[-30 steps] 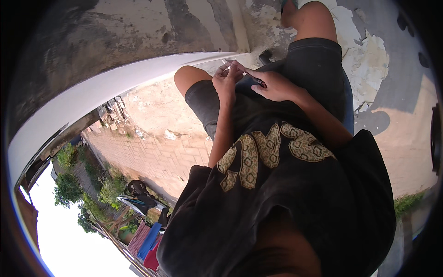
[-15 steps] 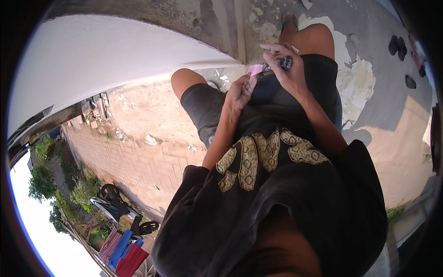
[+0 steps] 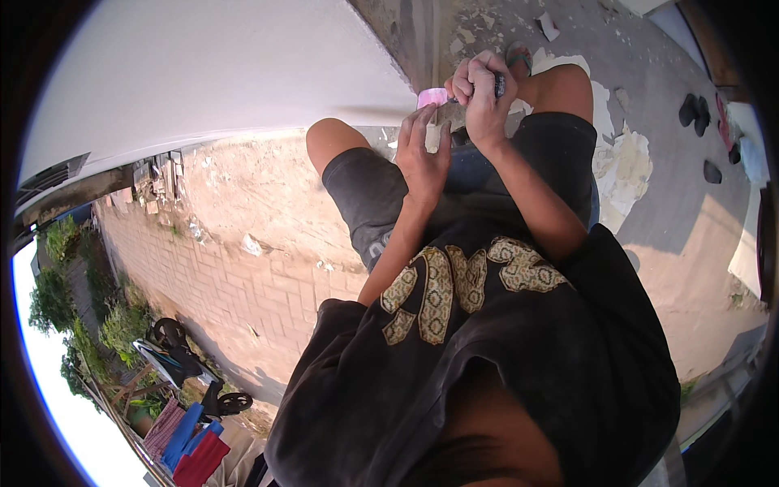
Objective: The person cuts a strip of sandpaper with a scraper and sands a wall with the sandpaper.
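My right hand [image 3: 485,96] is closed round the black handle of a scraper. Its flat blade [image 3: 432,97] looks pinkish and points left, close to the end of a white wall [image 3: 268,73]. I cannot tell whether the blade touches the wall. Just below the blade, my left hand [image 3: 422,158] has its fingers stretched and thumb apart, with nothing in it. Pale dust coats the fingers of both hands.
White flakes and peeled sheets [image 3: 625,174] lie on the grey floor to the right, with dark footwear [image 3: 696,114] beyond. Brick paving [image 3: 235,268] stretches left. A parked motorbike [image 3: 191,365] and coloured cloths [image 3: 195,446] are at lower left.
My left fingers have let go of the blade and opened. My right hand has closed more firmly round the handle and moved up and left, bringing the scraper nearer the wall's end.
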Available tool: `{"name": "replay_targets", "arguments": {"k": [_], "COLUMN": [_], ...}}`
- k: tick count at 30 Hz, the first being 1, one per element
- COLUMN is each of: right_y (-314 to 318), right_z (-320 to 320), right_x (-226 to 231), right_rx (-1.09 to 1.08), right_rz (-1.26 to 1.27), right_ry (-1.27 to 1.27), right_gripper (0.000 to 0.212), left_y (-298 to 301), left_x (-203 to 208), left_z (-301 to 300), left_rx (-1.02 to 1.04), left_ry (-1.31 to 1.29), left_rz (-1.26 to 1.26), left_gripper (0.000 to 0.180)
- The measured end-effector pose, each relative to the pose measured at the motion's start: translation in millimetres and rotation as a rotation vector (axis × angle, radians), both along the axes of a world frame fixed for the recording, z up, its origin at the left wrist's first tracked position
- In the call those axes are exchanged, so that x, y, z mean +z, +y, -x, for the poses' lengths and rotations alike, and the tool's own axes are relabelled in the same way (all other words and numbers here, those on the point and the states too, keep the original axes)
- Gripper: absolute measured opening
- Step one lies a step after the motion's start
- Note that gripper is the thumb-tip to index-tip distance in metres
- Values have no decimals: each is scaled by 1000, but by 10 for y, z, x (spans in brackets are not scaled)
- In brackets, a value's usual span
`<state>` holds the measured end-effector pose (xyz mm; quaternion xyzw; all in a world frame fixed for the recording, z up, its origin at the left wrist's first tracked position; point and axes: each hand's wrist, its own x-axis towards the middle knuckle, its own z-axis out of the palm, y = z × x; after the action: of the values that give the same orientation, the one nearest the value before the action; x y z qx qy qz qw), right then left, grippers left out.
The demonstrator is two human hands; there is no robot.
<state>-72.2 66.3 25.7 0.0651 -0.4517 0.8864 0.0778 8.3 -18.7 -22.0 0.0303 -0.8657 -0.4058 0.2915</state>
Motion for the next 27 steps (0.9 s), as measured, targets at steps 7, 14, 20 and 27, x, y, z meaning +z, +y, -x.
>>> {"name": "replay_targets", "arguments": {"k": [7,14,20,27], "right_y": [-87,-87,-76,-65], "right_z": [-30,-41,16,-101], "right_x": [-37,-60,-36,12], "right_rx": [-33,-24,-28,-30], "right_rz": [-1,37,37,49], "right_ry": [-2,62,74,77], "right_gripper": [21,21,19,19], "left_y": [-103,-90,-76,-62], "left_x": [-75,-83,-82,-110], "left_z": [162,179,297,236], "left_rx": [106,128,125,166], "left_ry": [98,115,169,172], "left_rz": [116,169,179,212], "left_gripper": [17,14,13,14]}}
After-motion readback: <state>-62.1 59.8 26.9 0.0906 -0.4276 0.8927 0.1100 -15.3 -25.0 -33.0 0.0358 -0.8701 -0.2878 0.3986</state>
